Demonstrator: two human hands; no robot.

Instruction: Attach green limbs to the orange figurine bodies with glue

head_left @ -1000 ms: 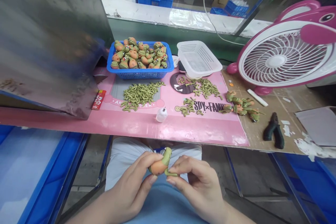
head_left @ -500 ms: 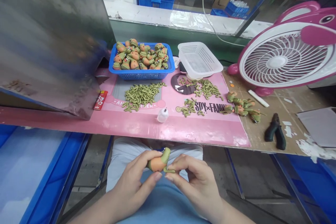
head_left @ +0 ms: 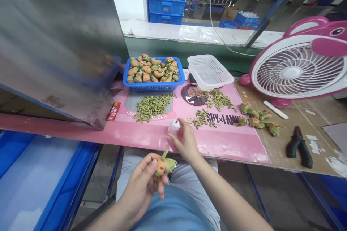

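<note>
Over the lap (head_left: pixel 130 162), the left hand (head_left: pixel 143 184) alone now grips the orange-and-green figure (head_left: pixel 162 166); the right hand (head_left: pixel 187 142) has left it for the white bottle (head_left: pixel 174 127) on the tabletop (head_left: pixel 141 136), its hold there unclear.

Passable front mat strip (head_left: pixel 230 146), bottle (head_left: pixel 174 127) midway, metal box (head_left: pixel 62 43) blocking left
</note>
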